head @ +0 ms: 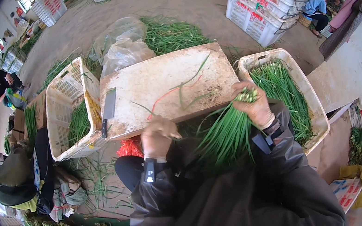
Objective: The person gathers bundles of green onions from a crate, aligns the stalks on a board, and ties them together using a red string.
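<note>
My right hand (253,104) is closed around a bunch of garlic chives (227,132), cut ends up and leaves hanging toward my lap. My left hand (159,132) is blurred at the near edge of a stained white board (160,67). Its fingers look bent, and whether they hold anything is unclear. Close to those fingers, a red string (171,95) runs over the board among a few loose chive leaves (193,76). A cleaver (108,106) with a black handle lies along the board's left side.
Right of the board stands a white plastic crate (318,117) of chives; another crate (61,131) is at its left. Clear plastic bags (126,54) and a chive heap (172,33) lie beyond. Stacked crates (257,10) rise far right. A person (15,176) sits close at left.
</note>
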`<state>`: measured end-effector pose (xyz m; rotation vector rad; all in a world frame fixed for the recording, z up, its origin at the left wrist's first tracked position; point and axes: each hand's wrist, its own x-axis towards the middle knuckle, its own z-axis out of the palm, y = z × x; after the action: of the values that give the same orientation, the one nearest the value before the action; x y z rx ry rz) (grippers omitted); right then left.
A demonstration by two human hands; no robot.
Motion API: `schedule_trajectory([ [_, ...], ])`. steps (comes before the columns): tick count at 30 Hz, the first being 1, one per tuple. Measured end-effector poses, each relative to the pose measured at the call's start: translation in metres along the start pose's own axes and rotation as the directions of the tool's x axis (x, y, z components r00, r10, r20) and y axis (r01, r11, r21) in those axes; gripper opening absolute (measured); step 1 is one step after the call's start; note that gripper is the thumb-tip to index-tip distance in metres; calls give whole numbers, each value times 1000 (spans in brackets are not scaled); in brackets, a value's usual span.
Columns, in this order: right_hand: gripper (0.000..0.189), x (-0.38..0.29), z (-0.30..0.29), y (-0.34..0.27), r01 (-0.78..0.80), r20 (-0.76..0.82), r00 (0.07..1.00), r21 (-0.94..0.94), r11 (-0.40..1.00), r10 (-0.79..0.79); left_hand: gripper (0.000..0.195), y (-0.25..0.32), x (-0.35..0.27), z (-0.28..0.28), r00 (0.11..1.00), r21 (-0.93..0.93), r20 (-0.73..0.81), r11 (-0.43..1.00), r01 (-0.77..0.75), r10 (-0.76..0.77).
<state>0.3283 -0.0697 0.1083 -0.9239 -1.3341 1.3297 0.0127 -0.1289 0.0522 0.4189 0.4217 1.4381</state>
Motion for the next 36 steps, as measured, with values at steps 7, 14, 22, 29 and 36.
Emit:
schedule_trajectory([
  [7, 43, 23, -67, -38, 207, -344, 907, -133, 969, -241, 39, -133, -63, -24, 499, 885, -243, -401, -236, -832],
  [14, 44, 38, -88, -48, 237, -409, 858, -222, 946, -311, 32, -103, -26, -34, 691, 968, 99, -91, -233, -716],
  [22, 43, 87, -102, -31, 277, -505, 808, -128, 952, -303, 61, -93, 68, -55, 986, 847, 166, -514, -137, 10],
  [29, 42, 135, -147, -9, 386, -604, 758, 114, 915, -245, 87, -124, 85, -77, 976, 769, 188, -602, -214, -106],
  [36, 38, 159, -191, 33, 387, -720, 689, 270, 882, -82, 22, -149, 31, -53, 555, 940, 237, 44, -338, -797],
])
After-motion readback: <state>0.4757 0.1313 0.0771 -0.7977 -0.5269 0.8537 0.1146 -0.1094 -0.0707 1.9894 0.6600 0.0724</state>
